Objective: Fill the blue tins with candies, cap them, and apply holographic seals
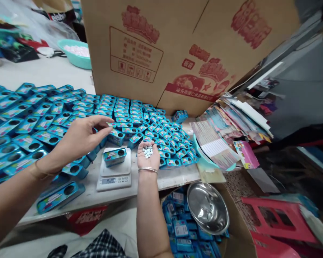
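A white digital scale (114, 181) stands near the table's front edge, its display reading about 152.0. On its plate sits one blue box (114, 157) with a round dark hole in its top. To the right of the scale, my right hand (148, 156) lies palm up, fingers curled, cupping a small heap of pale tablets (147, 152). My left hand (87, 135) hovers above the boxes left of the scale. Its thumb and forefinger are bent with a gap between them, and I see nothing held there. Many similar blue boxes (44, 111) stand in rows around both hands.
Behind the boxes rises a large cardboard carton (140, 50). A turquoise basin (70, 59) of pale pieces stands back left. Stacked papers (237, 118) lie at right. Below the edge, a metal bowl (208, 208) rests on blue packs in an open carton, near a red plastic stool (280, 218).
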Action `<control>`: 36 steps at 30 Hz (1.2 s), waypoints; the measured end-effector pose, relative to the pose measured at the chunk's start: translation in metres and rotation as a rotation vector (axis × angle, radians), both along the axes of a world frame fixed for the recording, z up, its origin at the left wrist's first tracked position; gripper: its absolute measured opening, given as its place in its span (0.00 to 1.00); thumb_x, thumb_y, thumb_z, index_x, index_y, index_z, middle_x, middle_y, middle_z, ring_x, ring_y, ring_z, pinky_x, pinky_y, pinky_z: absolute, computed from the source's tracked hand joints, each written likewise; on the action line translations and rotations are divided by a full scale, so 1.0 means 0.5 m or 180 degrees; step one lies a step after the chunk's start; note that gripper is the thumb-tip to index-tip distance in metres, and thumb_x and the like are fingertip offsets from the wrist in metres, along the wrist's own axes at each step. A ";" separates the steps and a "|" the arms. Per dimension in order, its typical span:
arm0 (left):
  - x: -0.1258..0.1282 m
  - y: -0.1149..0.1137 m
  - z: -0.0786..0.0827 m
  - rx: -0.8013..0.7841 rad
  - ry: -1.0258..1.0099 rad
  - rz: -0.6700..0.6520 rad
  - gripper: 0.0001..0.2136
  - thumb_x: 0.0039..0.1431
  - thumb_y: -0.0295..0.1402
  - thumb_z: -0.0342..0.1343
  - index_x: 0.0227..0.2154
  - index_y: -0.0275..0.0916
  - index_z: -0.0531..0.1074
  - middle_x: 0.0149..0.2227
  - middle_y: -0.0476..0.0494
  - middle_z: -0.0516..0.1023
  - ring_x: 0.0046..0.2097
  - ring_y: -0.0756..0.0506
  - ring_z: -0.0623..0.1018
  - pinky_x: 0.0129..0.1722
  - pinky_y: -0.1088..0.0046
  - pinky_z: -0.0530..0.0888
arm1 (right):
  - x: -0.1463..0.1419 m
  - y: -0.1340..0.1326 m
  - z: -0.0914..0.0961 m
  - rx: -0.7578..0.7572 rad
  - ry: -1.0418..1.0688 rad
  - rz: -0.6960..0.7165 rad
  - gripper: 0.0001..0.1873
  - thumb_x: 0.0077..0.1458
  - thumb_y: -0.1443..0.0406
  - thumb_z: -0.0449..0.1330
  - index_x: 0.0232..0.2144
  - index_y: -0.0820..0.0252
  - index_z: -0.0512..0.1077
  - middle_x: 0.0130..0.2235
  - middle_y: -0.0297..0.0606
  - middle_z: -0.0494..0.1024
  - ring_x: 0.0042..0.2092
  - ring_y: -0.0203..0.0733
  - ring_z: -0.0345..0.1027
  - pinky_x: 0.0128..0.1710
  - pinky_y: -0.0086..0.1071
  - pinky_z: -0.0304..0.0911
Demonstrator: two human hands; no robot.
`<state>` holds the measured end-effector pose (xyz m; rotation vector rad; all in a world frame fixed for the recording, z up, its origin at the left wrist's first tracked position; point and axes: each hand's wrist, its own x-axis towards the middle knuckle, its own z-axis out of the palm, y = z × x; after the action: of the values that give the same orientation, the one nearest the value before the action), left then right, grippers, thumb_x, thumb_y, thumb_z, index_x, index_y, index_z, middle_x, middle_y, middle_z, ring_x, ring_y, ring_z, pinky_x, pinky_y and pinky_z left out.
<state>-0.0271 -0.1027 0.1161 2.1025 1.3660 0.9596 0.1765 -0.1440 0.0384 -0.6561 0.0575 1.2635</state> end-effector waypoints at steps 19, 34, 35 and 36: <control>0.058 -0.057 -0.045 0.0550 0.1699 -0.0925 0.14 0.66 0.33 0.45 0.43 0.41 0.77 0.40 0.42 0.78 0.42 0.43 0.77 0.37 0.70 0.71 | -0.114 0.004 0.055 -0.0242 0.0488 0.0270 0.17 0.68 0.66 0.46 0.28 0.58 0.67 0.25 0.31 0.76 0.37 0.37 0.78 0.50 0.37 0.71; 0.032 -0.028 -0.090 0.0338 0.1586 -0.1000 0.20 0.68 0.41 0.41 0.41 0.41 0.80 0.43 0.39 0.78 0.47 0.39 0.75 0.44 0.63 0.72 | 0.000 -0.012 0.028 -0.0125 0.0330 -0.0170 0.14 0.64 0.67 0.50 0.25 0.58 0.67 0.26 0.32 0.78 0.39 0.37 0.78 0.53 0.46 0.69; 0.029 -0.026 -0.098 0.0324 0.1588 -0.1003 0.21 0.68 0.42 0.41 0.42 0.41 0.79 0.44 0.39 0.78 0.48 0.39 0.75 0.46 0.62 0.72 | 0.011 -0.014 0.024 -0.0091 0.0195 -0.0201 0.13 0.63 0.67 0.52 0.25 0.58 0.67 0.26 0.32 0.78 0.39 0.37 0.78 0.53 0.47 0.68; 0.026 -0.023 -0.107 0.0326 0.1601 -0.1009 0.21 0.68 0.44 0.42 0.45 0.40 0.78 0.46 0.38 0.78 0.49 0.38 0.74 0.48 0.62 0.71 | 0.022 -0.016 0.021 -0.0069 0.0103 -0.0249 0.13 0.62 0.67 0.53 0.25 0.58 0.67 0.26 0.32 0.78 0.40 0.38 0.78 0.54 0.49 0.68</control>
<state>-0.0141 -0.1143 0.0624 2.6560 1.1545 0.3914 0.1874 -0.1520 0.0488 -0.6462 0.1227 1.1996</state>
